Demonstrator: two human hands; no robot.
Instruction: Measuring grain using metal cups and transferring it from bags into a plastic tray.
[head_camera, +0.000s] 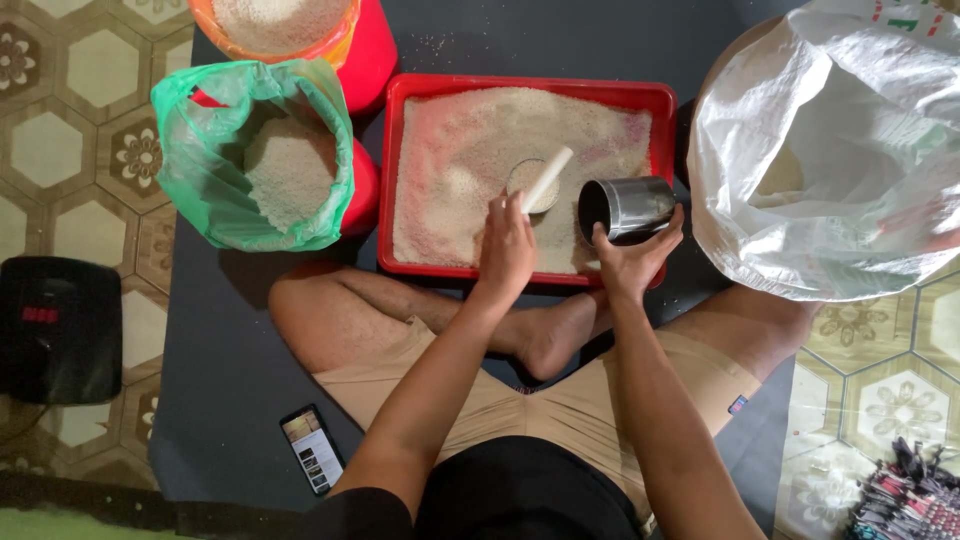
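Note:
A red rectangular tray (520, 84) full of white rice lies on the dark mat in front of my crossed legs. My left hand (507, 245) grips a white-handled scoop (536, 182) whose round bowl rests on the rice. My right hand (632, 258) holds a steel cup (628, 207) tipped on its side, mouth toward the scoop, over the tray's right near corner.
A green plastic bag (215, 150) of rice sits in a red container at left, with an orange-rimmed tub (330, 45) of rice behind it. A big white sack (830, 150) stands at right. A black scale (60, 330) and a phone (312, 448) lie at left.

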